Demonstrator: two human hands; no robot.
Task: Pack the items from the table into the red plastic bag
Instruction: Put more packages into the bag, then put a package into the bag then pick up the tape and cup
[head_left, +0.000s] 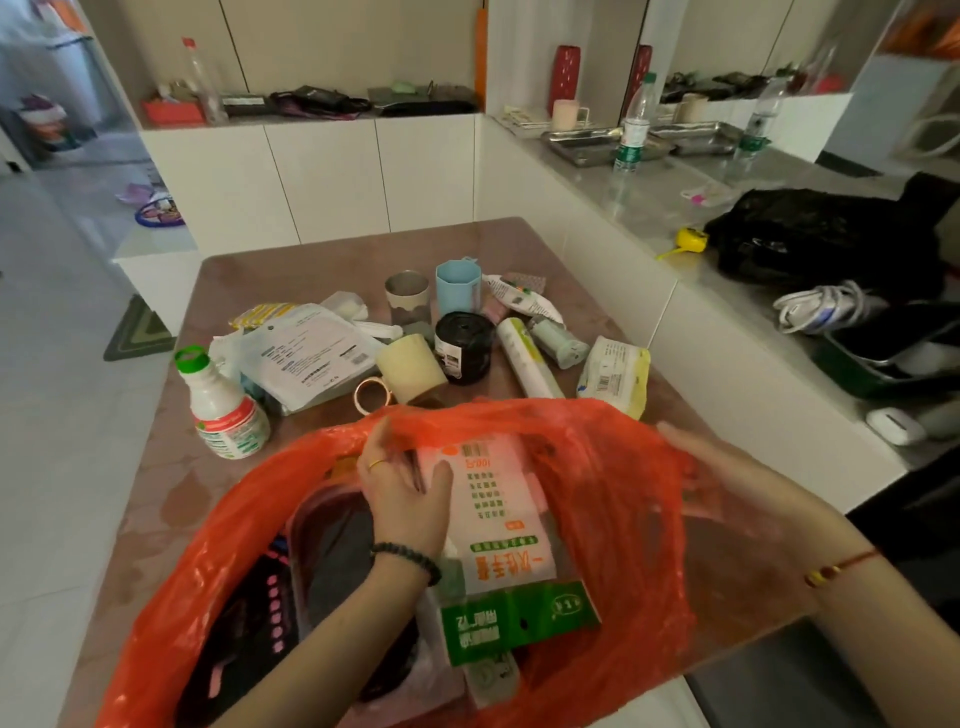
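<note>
our left hand (402, 480) is inside the mouth of the red plastic bag (613, 478), fingers closed on the top of a flat packet (498, 519) with white, orange and green print, which lies in the bag's opening. our right hand (727, 467) grips the bag's right edge, fingers pinched on the bunched film and pulling the mouth wide. the bag is thin, translucent and crumpled, spread across the near end of the table; dark things lie inside it on the left, too blurred for us to name.

beyond the bag, loose items wait on the brown table (234, 270): a white bottle with a green cap (221, 402) at the left, a white mailer pouch (306, 353) beside it, a tape ring (373, 395), a pale roll (410, 366), a black jar (464, 347), a metal cup (408, 299), a light blue cup (457, 286) and a white packet (615, 374) at the right.

around us, white cabinets, a grey counter (649, 202) with a water bottle (632, 124), and a pale tiled floor.
</note>
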